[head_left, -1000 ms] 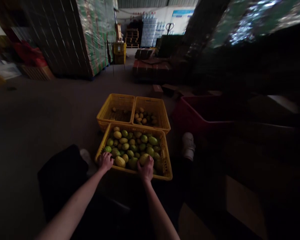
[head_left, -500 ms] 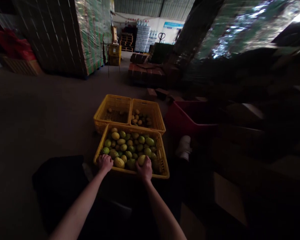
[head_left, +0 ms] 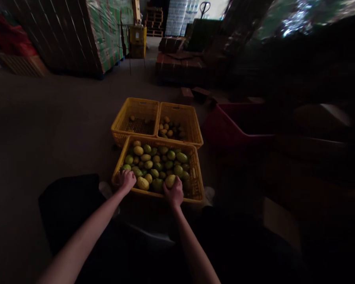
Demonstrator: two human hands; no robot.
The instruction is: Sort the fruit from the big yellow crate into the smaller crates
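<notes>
A yellow plastic crate (head_left: pixel 198 177) full of oval yellow and green fruit (head_left: pixel 148 164) stands in front of me. My right hand (head_left: pixel 174 192) is closed around a yellow fruit (head_left: pixel 170 181) at the crate's near side, still among the others. At the near left corner, my left hand (head_left: pixel 127 180) has its fingers curled down beside a green fruit (head_left: pixel 126 168). Whether these fingers hold a fruit or the rim is hidden.
Behind are two more yellow crates, the left one (head_left: pixel 121 118) with few fruits, the right one (head_left: pixel 192 120) with several. A red bin (head_left: pixel 225 126) stands to the right. Wrapped pallet stacks (head_left: pixel 106 39) rise behind. Loose cardboard (head_left: pixel 279 223) lies at right.
My view has tipped downward, so the crates sit higher in it. The shoe at right has come in close to the crate. Both hands keep nearly the same places on it.
</notes>
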